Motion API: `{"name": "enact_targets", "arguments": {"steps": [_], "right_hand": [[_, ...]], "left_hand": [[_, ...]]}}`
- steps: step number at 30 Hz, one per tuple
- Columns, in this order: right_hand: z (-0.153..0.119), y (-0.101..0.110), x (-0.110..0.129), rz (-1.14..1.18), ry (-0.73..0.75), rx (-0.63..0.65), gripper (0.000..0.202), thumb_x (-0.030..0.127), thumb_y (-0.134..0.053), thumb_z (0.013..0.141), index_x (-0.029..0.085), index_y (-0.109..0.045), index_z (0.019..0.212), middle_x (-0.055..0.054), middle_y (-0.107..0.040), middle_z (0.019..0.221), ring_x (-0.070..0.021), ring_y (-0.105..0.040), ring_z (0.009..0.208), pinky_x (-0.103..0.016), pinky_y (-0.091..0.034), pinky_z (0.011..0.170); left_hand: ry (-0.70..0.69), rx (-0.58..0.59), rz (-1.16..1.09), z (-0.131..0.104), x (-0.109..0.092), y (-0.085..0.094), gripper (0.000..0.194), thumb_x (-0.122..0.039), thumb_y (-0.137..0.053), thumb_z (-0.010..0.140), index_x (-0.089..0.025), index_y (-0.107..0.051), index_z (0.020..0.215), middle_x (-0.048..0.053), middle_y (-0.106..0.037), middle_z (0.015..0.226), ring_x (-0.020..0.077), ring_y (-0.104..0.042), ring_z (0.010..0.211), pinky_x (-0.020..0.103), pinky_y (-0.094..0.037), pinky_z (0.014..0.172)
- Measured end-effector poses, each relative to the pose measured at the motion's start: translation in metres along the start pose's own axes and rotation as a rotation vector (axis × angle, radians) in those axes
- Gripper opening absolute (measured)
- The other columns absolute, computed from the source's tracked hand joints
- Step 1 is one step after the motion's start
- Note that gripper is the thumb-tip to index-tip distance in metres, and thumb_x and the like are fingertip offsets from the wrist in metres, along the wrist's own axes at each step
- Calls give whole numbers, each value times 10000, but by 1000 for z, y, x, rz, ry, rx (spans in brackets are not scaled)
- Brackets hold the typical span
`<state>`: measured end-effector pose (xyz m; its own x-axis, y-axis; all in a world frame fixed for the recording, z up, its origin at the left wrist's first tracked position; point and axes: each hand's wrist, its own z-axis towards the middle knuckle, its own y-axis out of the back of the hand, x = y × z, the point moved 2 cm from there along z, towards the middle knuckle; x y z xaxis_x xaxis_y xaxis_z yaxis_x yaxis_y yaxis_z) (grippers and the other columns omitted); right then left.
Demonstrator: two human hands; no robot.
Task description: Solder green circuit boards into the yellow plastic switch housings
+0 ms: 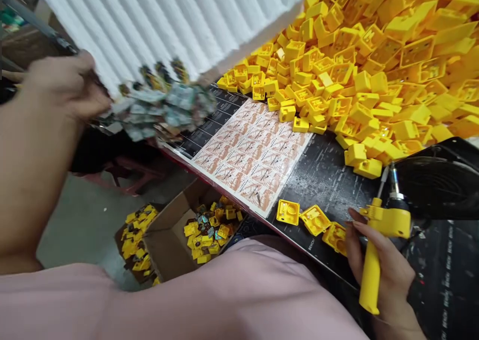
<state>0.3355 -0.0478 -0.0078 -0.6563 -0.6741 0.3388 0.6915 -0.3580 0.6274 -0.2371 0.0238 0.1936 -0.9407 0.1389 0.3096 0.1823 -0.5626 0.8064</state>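
Note:
My right hand [381, 267] grips a yellow soldering iron [377, 240] upright at the near edge of the black table, its tip pointing up. Just left of it lie three yellow square housings [316, 219]. My left hand [65, 83] is raised at the far left, touching a blurred heap of small circuit boards [160, 108]; whether it holds any I cannot tell. A large pile of yellow plastic housings [374, 55] fills the table's far right.
A sheet of printed labels [247, 155] lies on the black table [329, 175]. A white ribbed foam slab [168, 20] leans behind the boards. On the floor a cardboard box [175, 230] holds yellow parts. A black fan housing [441, 180] sits at right.

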Motion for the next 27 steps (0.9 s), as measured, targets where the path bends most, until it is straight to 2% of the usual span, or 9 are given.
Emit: {"name": "enact_targets", "arguments": {"steps": [4, 6, 7, 9, 13, 16, 20, 24, 27], "right_hand": [[0, 0, 1, -24, 30, -22, 409, 102, -785, 951, 216, -665, 1325, -83, -833, 1165, -217, -828, 806, -306, -656, 674], [-2, 0, -1, -20, 32, -26, 419, 102, -783, 953, 232, -667, 1334, -77, -832, 1178, -220, -830, 817, -308, -664, 683], [-3, 0, -2, -18, 32, -26, 413, 107, -786, 952, 237, -672, 1327, -73, -832, 1181, -219, -831, 817, -307, -666, 685], [-5, -1, -3, -13, 27, -25, 389, 113, -795, 948, 234, -684, 1300, -68, -831, 1190, -212, -830, 816, -298, -663, 695], [-6, -2, -4, 16, 8, -19, 338, 108, -795, 946, 218, -695, 1249, -62, -827, 1210, -200, -833, 857, -280, -658, 772], [-5, -1, -3, 28, 6, -15, 345, 94, -805, 932, 205, -699, 1241, -75, -822, 1226, -208, -834, 916, -283, -654, 843], [-4, 0, -2, -3, 18, -27, 366, 76, -813, 920, 185, -697, 1250, -83, -832, 1178, -192, -825, 843, -261, -629, 774], [-4, 1, -1, -18, 16, -14, 387, 83, -805, 929, 189, -689, 1283, -82, -833, 1171, -192, -820, 826, -261, -622, 744], [-4, 3, 0, -5, 15, -12, 454, 73, -814, 914, 203, -680, 1328, -75, -829, 1194, -196, -820, 842, -275, -629, 762]], "left_hand": [[388, 169, -567, -50, -79, -14, 704, -673, -179, 1108, -284, -544, 1567, 19, -802, 1325, 232, -753, 963, 549, -684, 868], [944, 256, -1238, -73, -126, -27, 528, -636, -546, 1032, -307, -650, 1433, 10, -787, 1367, 292, -730, 1153, 619, -636, 1032], [1165, 228, -1453, -81, -150, -32, 443, -552, -650, 998, -284, -692, 1348, 31, -805, 1314, 310, -709, 1223, 624, -614, 1081], [1284, 178, -1559, -86, -194, -39, 330, -454, -573, 1047, -241, -715, 1256, 81, -815, 1224, 296, -704, 1273, 569, -628, 1085], [1626, -210, -1674, -82, -249, -54, 357, -230, -335, 1122, -200, -691, 1118, 99, -805, 1095, 207, -773, 1113, 458, -644, 1071], [1828, -526, -1734, -77, -260, -63, 325, -157, -341, 1137, -201, -662, 1108, 70, -803, 1040, 170, -791, 1016, 441, -621, 1114], [1928, -731, -1747, -75, -248, -72, 298, -116, -382, 1133, -189, -660, 1208, 76, -807, 1029, 162, -800, 1021, 417, -598, 1152], [1977, -798, -1739, -70, -233, -82, 303, -165, -377, 1155, -188, -644, 1294, 92, -810, 1097, 150, -796, 1087, 339, -606, 1131], [2005, -732, -1746, -64, -227, -86, 324, -135, -374, 1138, -170, -656, 1295, 106, -808, 1121, 153, -797, 1096, 301, -622, 1092]]}}
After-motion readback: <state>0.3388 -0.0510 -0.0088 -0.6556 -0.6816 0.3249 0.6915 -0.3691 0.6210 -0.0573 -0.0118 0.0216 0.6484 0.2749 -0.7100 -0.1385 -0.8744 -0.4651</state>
